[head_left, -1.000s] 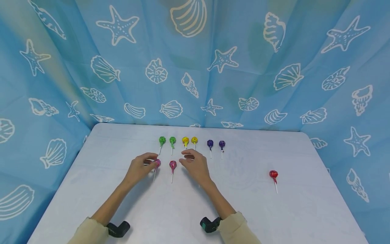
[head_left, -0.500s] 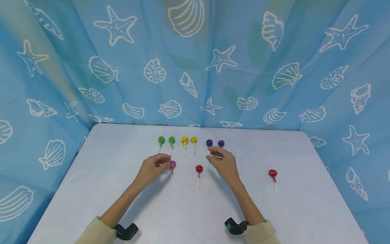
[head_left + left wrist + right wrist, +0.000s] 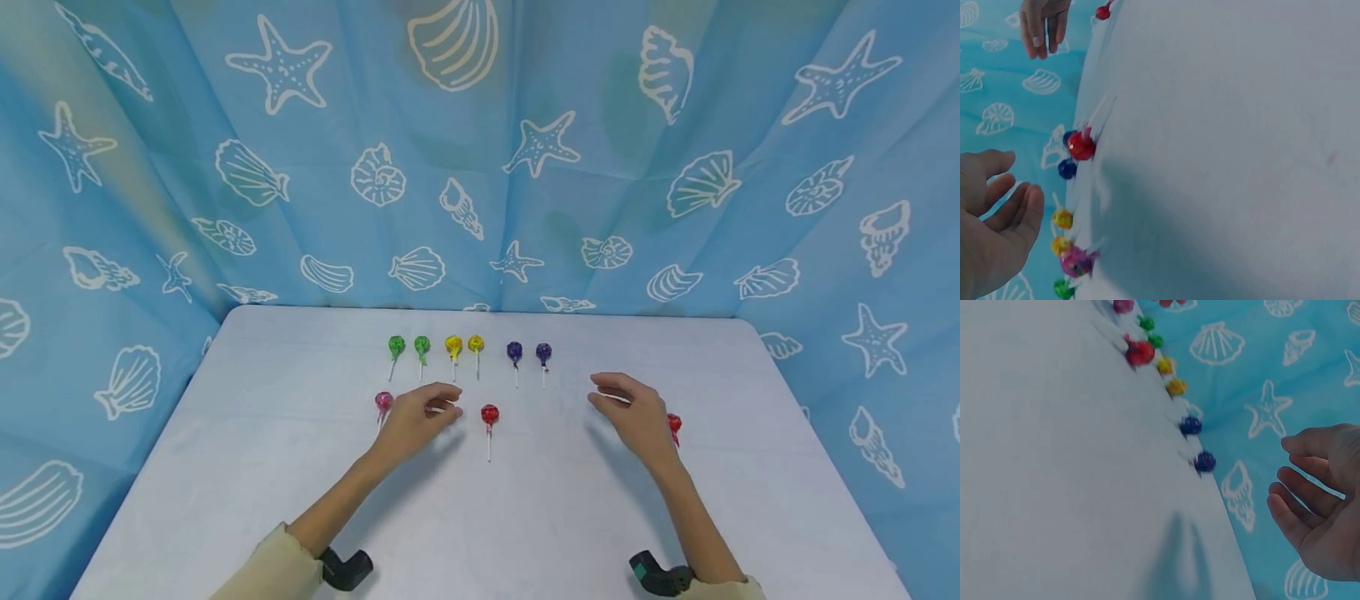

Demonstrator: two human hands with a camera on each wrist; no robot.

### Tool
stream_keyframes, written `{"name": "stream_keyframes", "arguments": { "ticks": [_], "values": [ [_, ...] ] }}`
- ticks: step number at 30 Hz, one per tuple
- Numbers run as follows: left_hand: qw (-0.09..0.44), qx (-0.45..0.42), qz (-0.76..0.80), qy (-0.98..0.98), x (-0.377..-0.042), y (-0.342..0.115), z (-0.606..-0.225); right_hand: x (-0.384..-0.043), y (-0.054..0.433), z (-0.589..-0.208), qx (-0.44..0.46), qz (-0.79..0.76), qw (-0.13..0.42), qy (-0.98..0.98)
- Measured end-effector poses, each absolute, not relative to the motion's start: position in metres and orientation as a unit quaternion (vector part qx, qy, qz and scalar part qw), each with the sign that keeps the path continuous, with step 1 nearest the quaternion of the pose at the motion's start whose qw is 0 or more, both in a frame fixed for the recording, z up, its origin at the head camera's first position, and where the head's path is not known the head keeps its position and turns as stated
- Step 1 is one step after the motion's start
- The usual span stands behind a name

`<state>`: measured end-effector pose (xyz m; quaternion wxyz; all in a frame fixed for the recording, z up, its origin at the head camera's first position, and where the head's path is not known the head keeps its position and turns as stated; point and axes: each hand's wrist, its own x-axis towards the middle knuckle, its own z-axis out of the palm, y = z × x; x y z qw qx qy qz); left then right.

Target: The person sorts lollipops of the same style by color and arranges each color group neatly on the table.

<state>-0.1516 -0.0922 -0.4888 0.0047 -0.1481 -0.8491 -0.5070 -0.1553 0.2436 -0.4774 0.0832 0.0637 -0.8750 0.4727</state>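
Note:
My left hand (image 3: 420, 421), fingers loosely bent with nothing between them, hovers above the table just left of a red lollipop (image 3: 490, 415). A pink lollipop (image 3: 384, 402) peeks out at that hand's left side, its stick partly covered. Another pink one seen earlier is hidden beneath the hand in the head view. Farther right, my right hand (image 3: 636, 417) hangs over the table with relaxed fingers and holds nothing. It partly covers a second red lollipop (image 3: 675, 425), whose stick is out of sight behind the wrist.
Along the back of the white table (image 3: 555, 517) lie pairs of green (image 3: 422, 346), yellow (image 3: 453, 346) and purple lollipops (image 3: 513, 352), sticks toward me. A blue shell-print curtain (image 3: 322, 208) hangs behind and at both sides.
Both hands have moved right. My left hand has passed over the pink lollipops to near the middle red one; my right hand has gone from the centre toward the far-right red one.

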Motion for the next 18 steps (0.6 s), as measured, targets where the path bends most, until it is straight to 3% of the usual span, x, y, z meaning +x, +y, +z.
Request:
{"name": "stream_keyframes", "arguments": {
  "ticks": [10, 18],
  "values": [
    [-0.022, -0.177, -0.543, -0.820, -0.153, -0.074, -0.501, -0.143, 0.296, -0.486, 0.030, 0.428, 0.102, -0.898],
    [-0.059, -0.168, -0.505, -0.845, -0.155, -0.061, -0.511, -0.134, 0.328, -0.492, -0.084, 0.406, 0.077, -0.907]
  ]
}}
